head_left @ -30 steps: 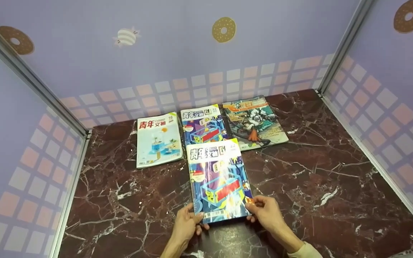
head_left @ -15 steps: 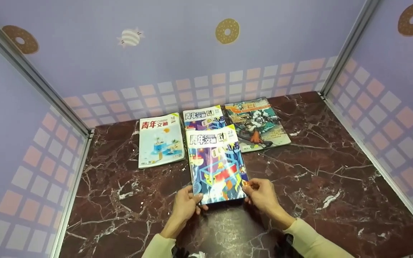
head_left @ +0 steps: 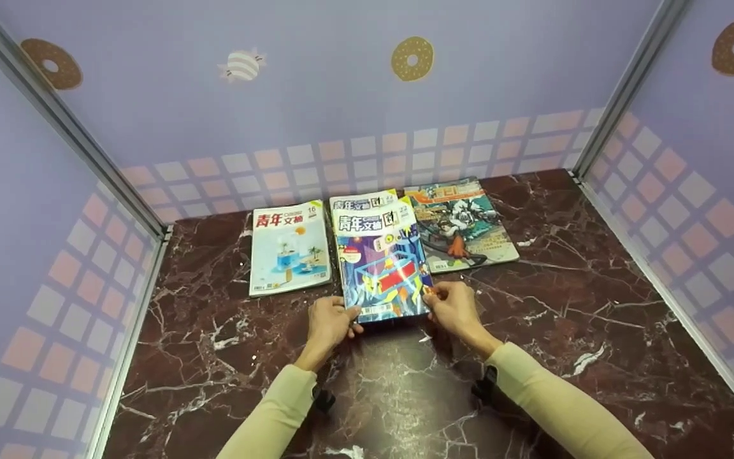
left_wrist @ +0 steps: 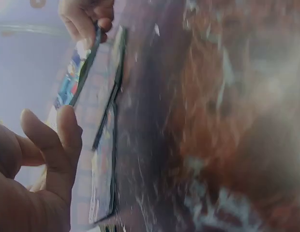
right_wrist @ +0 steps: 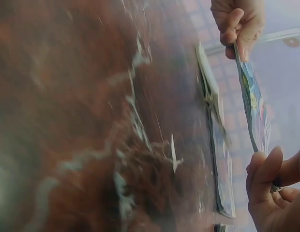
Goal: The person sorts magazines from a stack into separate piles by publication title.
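A glossy magazine (head_left: pixel 383 271) with a purple and blue cover and a red box picture is held by its near corners. My left hand (head_left: pixel 329 325) pinches the left corner, thumb on the cover. At the right corner, my right hand (head_left: pixel 456 309) pinches it the same way. Both wrist views show this magazine (right_wrist: pixel 250 96) raised and tilted above the table. In the head view it overlaps a matching magazine (head_left: pixel 362 200), hiding all but that one's upper part. Beside that lie a white magazine (head_left: pixel 287 248) with a blue island picture and a larger green and orange magazine (head_left: pixel 466 223).
The dark red marbled table (head_left: pixel 564 357) has white veins. Lilac panels stand on three sides, with a back wall (head_left: pixel 322 83) printed with doughnuts and pale squares. Grey metal posts (head_left: pixel 625 83) mark the corners.
Both hands have moved the held magazine away from the body, toward the back row. It covers more of the matching magazine, and more of the sleeves shows.
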Available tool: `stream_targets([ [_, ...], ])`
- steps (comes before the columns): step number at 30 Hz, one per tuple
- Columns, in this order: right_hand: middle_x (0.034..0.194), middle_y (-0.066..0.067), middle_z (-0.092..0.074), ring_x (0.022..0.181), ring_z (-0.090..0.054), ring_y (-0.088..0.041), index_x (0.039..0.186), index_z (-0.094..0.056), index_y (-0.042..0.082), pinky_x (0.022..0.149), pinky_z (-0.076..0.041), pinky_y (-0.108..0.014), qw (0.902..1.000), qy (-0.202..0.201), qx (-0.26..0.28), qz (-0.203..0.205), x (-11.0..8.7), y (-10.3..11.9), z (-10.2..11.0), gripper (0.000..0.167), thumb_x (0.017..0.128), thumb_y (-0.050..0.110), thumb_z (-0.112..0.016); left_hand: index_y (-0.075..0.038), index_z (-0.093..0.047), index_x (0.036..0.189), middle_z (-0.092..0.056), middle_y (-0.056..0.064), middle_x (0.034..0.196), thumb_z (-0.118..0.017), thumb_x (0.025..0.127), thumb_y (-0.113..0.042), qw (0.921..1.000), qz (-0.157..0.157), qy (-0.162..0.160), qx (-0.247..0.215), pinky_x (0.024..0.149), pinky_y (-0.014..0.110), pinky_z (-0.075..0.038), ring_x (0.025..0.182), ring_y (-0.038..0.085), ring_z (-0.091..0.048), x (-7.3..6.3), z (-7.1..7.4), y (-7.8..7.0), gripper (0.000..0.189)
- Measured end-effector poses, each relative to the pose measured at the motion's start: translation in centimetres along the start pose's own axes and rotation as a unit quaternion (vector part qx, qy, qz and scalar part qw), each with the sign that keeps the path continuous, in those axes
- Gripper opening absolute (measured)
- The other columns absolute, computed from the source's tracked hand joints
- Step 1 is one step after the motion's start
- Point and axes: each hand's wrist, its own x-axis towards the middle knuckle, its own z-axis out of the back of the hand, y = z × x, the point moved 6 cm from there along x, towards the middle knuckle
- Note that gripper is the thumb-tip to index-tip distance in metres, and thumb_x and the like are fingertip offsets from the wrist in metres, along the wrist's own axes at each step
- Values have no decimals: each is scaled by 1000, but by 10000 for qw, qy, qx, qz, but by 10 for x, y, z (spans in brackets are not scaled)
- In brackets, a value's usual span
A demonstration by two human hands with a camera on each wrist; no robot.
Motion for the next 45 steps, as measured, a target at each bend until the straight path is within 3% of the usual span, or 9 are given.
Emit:
stream_targets([
  [7, 59, -3, -69, 42, -55, -2, 88, -79, -3, 43, -42, -19, 9997, -42, -230, 57, 31, -2, -10, 8, 94, 1, -75, 9, -71, 112, -79, 17, 71, -81, 96, -8, 9987, 30, -424, 268, 43, 20, -47, 40, 6, -60, 35, 2, -1, 25],
  [11, 65, -7, -73, 44, -56, -1, 95, -79, -6, 43, -43, -18, 9992, 10, -400, -10, 50, -4, -16, 9, 94, 1, -73, 1, -69, 92, -77, 16, 67, -83, 94, -7, 9973, 26, -614, 404, 41, 20, -47, 38, 6, -60, 55, 0, -2, 16],
  [15, 69, -14, -76, 47, -63, -8, 95, -81, -6, 47, -46, -22, 9976, -41, -665, 183, 71, -8, -21, 12, 93, 3, -74, -10, -56, 71, -70, 7, 56, -82, 94, -5, 9955, -94, -730, 589, 40, 20, -45, 37, 5, -59, 73, -3, -4, 35],
  [20, 72, -10, -78, 56, -68, -17, 85, -82, 2, 57, -51, -29, 9908, -275, -1163, 632, 117, -43, -37, 10, 87, 8, -75, -18, -42, 57, -56, -3, 46, -81, 94, -5, 9940, -81, -846, 695, 40, 20, -38, 38, 6, -61, 90, -3, -6, 56],
  [26, 71, -5, -77, 63, -67, -21, 74, -80, 10, 60, -52, -33, 9816, -328, -1626, 949, 156, -70, -51, 12, 83, 10, -71, -17, -47, 49, -60, 1, 44, -83, 92, -7, 9910, -341, -1036, 777, 38, 21, -33, 38, 10, -65, 115, -7, -2, 57],
  [30, 69, -3, -73, 63, -59, -20, 71, -78, 9, 59, -48, -32, 9814, -311, -1697, 844, 164, -69, -55, 14, 81, 8, -68, -17, -47, 46, -61, 4, 43, -81, 91, -3, 9876, -422, -1190, 936, 36, 21, -33, 36, 11, -64, 132, -10, 3, 59],
  [34, 61, 1, -63, 58, -51, -19, 63, -71, 11, 54, -41, -29, 9824, -223, -1713, 708, 165, -64, -60, 20, 80, 5, -63, -19, -48, 45, -62, 2, 42, -81, 91, -6, 9820, -406, -1367, 1239, 39, 22, -33, 36, 11, -65, 157, -15, 25, 58],
  [39, 53, 8, -46, 53, -44, -17, 53, -52, 22, 49, -32, -28, 9821, -155, -1715, 765, 165, -60, -65, 32, 80, 5, -60, -18, -43, 47, -64, 4, 45, -80, 90, -5, 9741, -317, -1604, 1563, 44, 25, -33, 38, 12, -67, 155, -14, 25, 58],
  [45, 55, 6, -47, 56, -46, -19, 55, -51, 21, 50, -34, -30, 9825, -140, -1753, 611, 166, -59, -70, 34, 82, 6, -64, -18, -45, 50, -64, 3, 49, -79, 91, -7, 9716, -128, -1629, 1713, 50, 27, -46, 40, 13, -67, 161, -12, 33, 55],
])
